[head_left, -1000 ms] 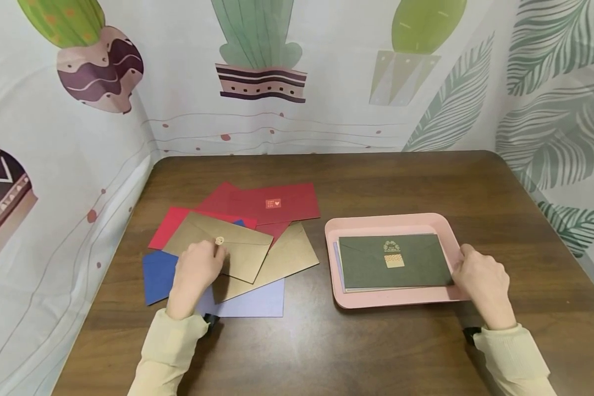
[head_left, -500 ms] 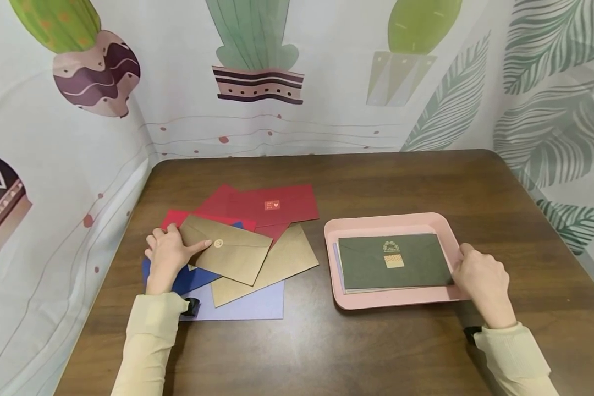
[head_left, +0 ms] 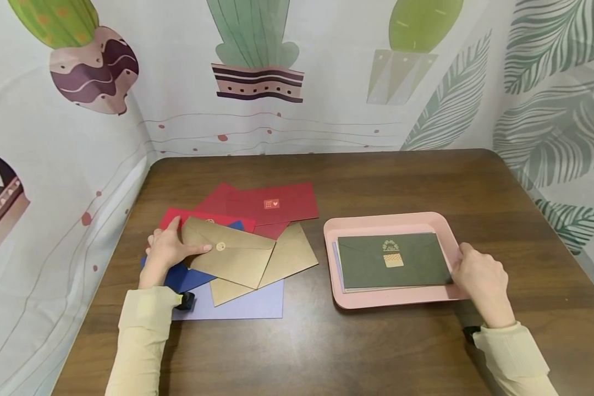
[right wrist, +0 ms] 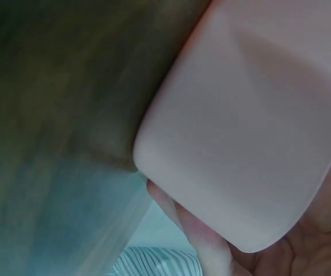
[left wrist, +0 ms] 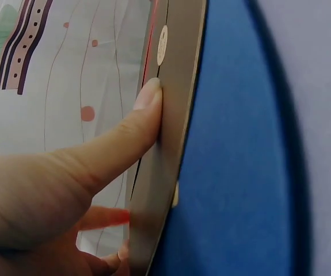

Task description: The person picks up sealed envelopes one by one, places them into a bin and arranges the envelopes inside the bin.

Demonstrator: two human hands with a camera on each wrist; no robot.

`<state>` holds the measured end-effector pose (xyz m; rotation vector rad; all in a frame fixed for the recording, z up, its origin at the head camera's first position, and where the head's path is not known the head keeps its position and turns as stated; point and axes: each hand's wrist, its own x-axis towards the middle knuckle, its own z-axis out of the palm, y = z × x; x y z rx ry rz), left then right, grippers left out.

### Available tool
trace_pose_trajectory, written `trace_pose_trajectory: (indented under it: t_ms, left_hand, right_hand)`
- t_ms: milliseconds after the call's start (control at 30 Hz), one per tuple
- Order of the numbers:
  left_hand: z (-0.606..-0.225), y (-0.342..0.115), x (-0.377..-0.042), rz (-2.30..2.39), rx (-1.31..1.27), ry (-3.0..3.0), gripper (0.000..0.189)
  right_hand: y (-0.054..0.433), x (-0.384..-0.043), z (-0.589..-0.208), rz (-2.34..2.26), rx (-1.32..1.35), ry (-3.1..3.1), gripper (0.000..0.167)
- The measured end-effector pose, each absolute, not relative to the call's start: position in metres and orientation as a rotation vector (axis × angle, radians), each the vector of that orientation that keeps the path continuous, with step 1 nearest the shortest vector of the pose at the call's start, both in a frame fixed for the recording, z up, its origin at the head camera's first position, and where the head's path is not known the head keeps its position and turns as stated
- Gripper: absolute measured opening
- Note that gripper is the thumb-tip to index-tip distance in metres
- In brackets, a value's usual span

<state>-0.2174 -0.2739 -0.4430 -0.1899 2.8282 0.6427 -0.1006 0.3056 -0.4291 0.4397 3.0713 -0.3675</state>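
Several red envelopes (head_left: 294, 206) lie beyond the left hand (head_left: 165, 250), which pinches the upper gold envelope (head_left: 238, 257), its long axis slanting rightward from there; the right hand (head_left: 482, 279) grips the pink tray (head_left: 366, 301).

Gold envelope (head_left: 238, 258) (aslant) left of pink tray (head_left: 401, 297)

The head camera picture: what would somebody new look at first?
Probably the pink tray, right of the middle, with a dark green envelope on top in it and the right hand gripping its edge. Next, the messy heap of envelopes to the left, red, gold, blue and lilac, where the left hand pinches the top gold one. Behind the table hangs a cloth with big printed cacti.
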Motion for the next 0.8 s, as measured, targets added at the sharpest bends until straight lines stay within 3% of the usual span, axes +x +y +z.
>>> trace_pose_trajectory:
  t_ms: [433, 800]
  left_hand:
    - [-0.438, -0.281, -0.217, 0.612, -0.107, 2.781, 0.116]
    - [-0.436, -0.29, -0.213, 0.683, -0.045, 2.904, 0.072]
  right_hand:
    - [0.305, -0.1, -0.43, -0.375, 0.435, 3.081, 0.01]
    - [0.305, -0.1, -0.429, -0.367, 0.432, 3.073, 0.013]
